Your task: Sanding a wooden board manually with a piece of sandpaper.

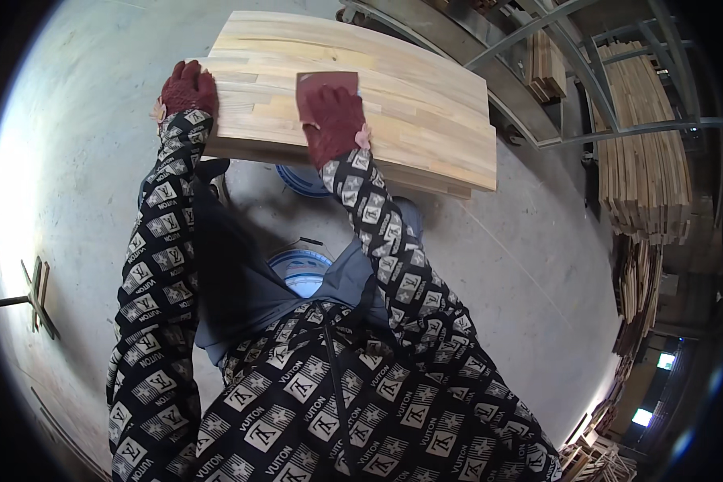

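Pale wooden panels (410,104), made of glued strips, lie stacked in front of me with their edges slightly offset. My left hand (189,88), in a maroon work glove, grips the left edge of the stack, its fingers bent over the side. On the top panel, left of its middle, my right hand (333,120) in a matching glove presses down a sheet of reddish-brown sandpaper (327,79). The sheet's far edge sticks out past the fingertips, and its near left part shows beside the hand. The palm hides the rest.
A blue-and-white bucket (299,269) stands between my legs; another blue bucket (304,181) is partly under the panels. Metal racks (538,48) and tall stacks of wooden boards (643,153) line the right side. A dark metal stand (36,299) is on the floor at left.
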